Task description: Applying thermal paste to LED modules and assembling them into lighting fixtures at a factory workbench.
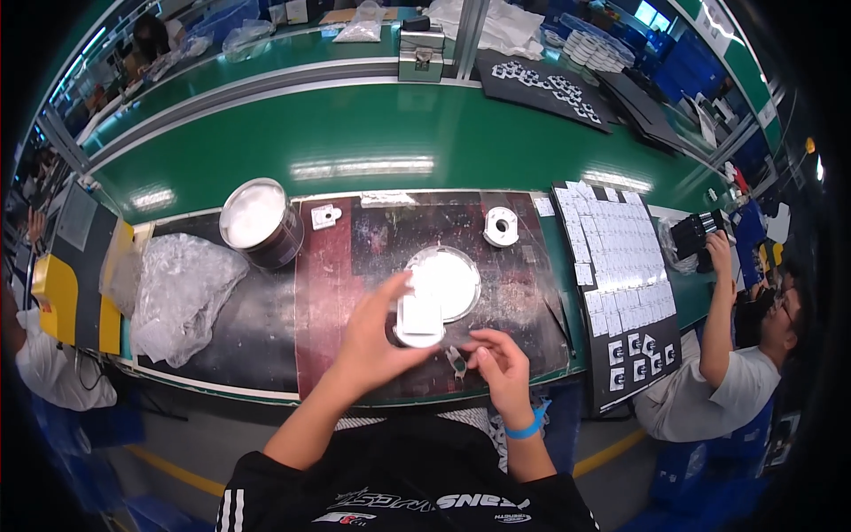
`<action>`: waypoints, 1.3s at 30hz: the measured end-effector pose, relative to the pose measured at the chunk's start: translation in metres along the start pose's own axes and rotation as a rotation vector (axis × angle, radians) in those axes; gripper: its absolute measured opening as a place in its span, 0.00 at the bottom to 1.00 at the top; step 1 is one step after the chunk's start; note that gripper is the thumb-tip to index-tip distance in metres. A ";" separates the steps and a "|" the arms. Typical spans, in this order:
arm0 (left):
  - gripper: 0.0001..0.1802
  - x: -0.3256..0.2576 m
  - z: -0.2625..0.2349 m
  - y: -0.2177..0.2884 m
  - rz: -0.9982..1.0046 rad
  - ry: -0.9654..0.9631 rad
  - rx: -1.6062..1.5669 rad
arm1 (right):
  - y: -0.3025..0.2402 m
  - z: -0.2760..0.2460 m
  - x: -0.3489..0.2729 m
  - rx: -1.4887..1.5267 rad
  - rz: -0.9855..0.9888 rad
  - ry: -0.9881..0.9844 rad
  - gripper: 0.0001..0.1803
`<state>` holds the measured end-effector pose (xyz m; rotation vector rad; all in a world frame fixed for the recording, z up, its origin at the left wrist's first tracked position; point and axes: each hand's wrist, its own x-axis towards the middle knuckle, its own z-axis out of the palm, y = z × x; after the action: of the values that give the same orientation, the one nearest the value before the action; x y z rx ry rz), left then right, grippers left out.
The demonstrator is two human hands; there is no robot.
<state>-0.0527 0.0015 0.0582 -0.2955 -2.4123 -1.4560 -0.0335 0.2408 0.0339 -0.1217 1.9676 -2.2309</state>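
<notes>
Across the far side, a green bench [381,124]; nearer, a dark, scuffed work mat [523,301]. To the right, a black board [599,372] with rows of flat white pieces. At left, a crumpled clear bag [182,297], beside a dark tub [284,244] of white contents. In the middle, the left hand [372,328], thumb and fingers curled firmly around a white part [421,315] (just over the near edge of a round white dish [473,297]). Opposite, the right hand [501,363], half curled, thumb close to forefinger. Toward the back of the mat, a white ring-shaped part [501,213] and a small white block [321,218]. At the right fingertips, a tiny grey-and-dark piece [457,363]; pinched or merely alongside, impossible to tell.
</notes>
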 end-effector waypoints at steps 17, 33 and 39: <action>0.63 0.268 0.049 -0.179 -0.127 0.131 0.489 | 0.022 -0.012 -0.010 -0.602 -0.390 0.107 0.05; 0.43 0.219 0.114 -0.029 0.244 -0.651 0.278 | 0.029 -0.016 -0.012 -0.535 -0.421 0.069 0.06; 0.51 0.118 0.042 0.007 0.087 -0.431 -0.596 | 0.026 -0.020 -0.013 -0.539 -0.402 0.033 0.06</action>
<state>-0.1669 0.0436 0.0886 -0.9153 -2.1456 -2.2293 -0.0219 0.2592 0.0059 -0.5937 2.7124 -1.8282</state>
